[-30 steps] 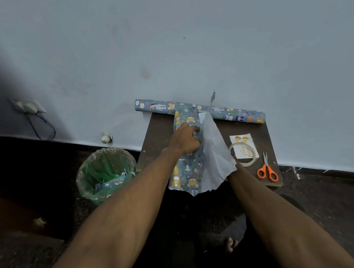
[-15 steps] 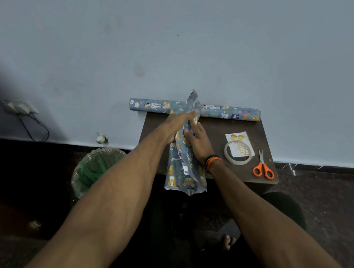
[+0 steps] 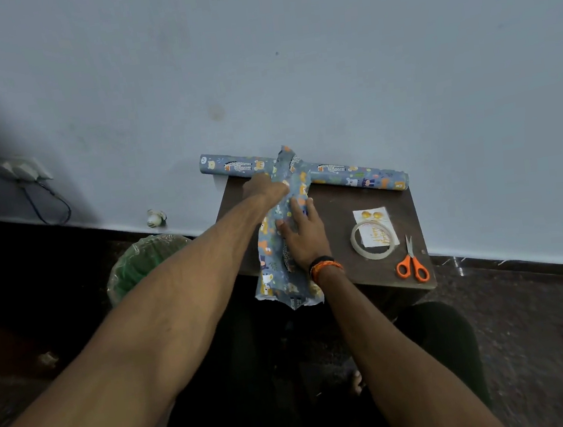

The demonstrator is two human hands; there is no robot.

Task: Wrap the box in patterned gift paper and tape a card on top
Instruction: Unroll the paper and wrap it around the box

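On desk (image 3: pixel 370 198): white flap now folded over box; right hand (image 3: pixel 302 235) flat on gift paper (image 3: pixel 270 250), left hand (image 3: pixel 264 188) fingers hidden; taping next

Dark brown wooden table (image 3: pixel 379 272), set against a pale blue wall (image 3: pixel 288 52). Green-lined waste bin (image 3: pixel 144 262) on the dark floor beside it. White wall socket (image 3: pixel 21 169) with black cable (image 3: pixel 55 205). Small white object (image 3: pixel 156 218) at the skirting.

Only one bit of writing shows — gold script on the white card (image 3: pixel 376 228), just right of the right hand (image 3: pixel 302 237), under the tape ring (image 3: pixel 371 239); it seems to read "Happy Birthday" — too small to be sure.
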